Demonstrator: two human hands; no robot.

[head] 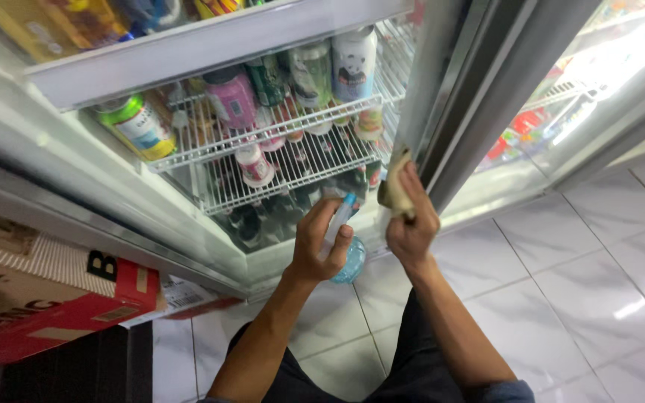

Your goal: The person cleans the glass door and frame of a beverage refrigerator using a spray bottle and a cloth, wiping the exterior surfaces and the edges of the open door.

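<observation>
A blue spray bottle sits low before the open fridge, the left hand curled tight around its neck with the nozzle pointing up toward the shelves. Just beside it, the right hand pinches a folded tan cloth against the door frame. Cans and bottles crowd the white wire shelf above, white floor tiles lie beneath, and a red cardboard box sits to the left.

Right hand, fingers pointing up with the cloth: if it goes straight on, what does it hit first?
Probably the fridge door frame. The right hand presses a folded cloth at the frame's lower edge, fingers aimed up along it. Depth is unclear, so it may slide along the frame rather than butt into it.
</observation>
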